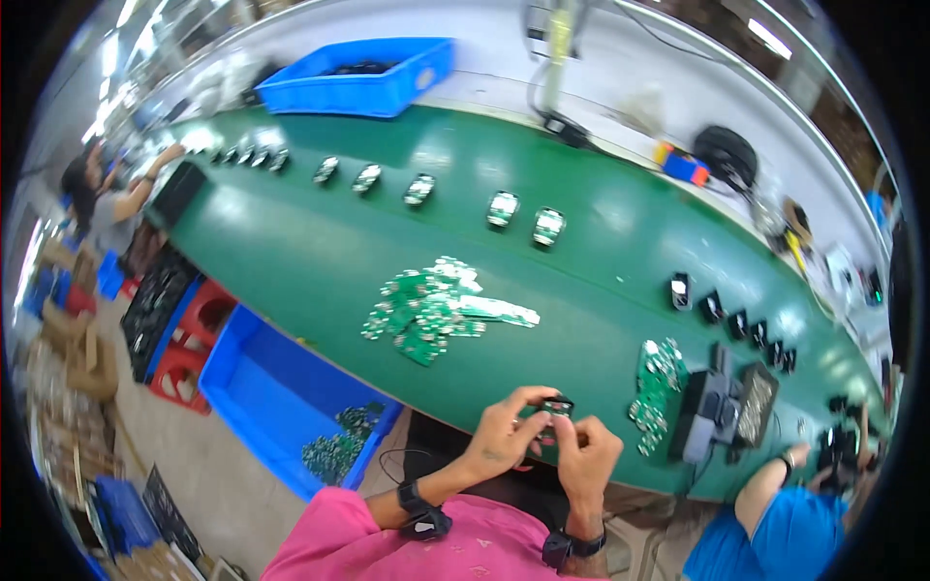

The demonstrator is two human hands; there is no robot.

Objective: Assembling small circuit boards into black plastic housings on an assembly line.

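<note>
Close to the table's front edge, I hold a small black casing with a green circuit board (556, 408) between both hands. My left hand (502, 436) grips its left side, while my right hand (588, 455) closes on its right side with the thumb pressed against the board. Beyond my hands lies a loose pile of green circuit boards (421, 302). A smaller heap of boards (656, 387) is to the right. Along the far side runs a row of black casings with boards in them, the nearest being one casing (548, 227). Several dark casings (713, 306) line up at the right.
A blue bin (281, 363) with boards in it stands below the table's front edge at left. Another blue bin (358, 92) rests at the back. A soldering-type station (702, 412) is at right. One person (785, 523) sits at right, another (111, 198) at far left.
</note>
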